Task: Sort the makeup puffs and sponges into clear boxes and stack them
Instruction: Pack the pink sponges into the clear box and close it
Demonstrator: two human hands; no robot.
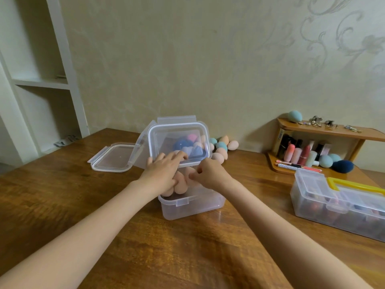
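1. Here, on the brown wooden table (pixel 87 205), a clear plastic box (pixel 193 207) sits near the middle, holding peach teardrop-shaped makeup sponges (pixel 179 184).
2. A second clear lidded plastic box (pixel 179 140), holding blue and pink sponges (pixel 187 146), rests on top of it.
3. The left hand (pixel 162 170) lies flat with fingers spread on the upper box's front edge; the right hand (pixel 210 174) is curled, fingertips pinched at that same edge, though whether on a latch I cannot tell.
4. A loose clear rectangular lid (pixel 113 157) lies to the left.
5. More peach and teal sponges (pixel 221 148) sit behind the boxes.
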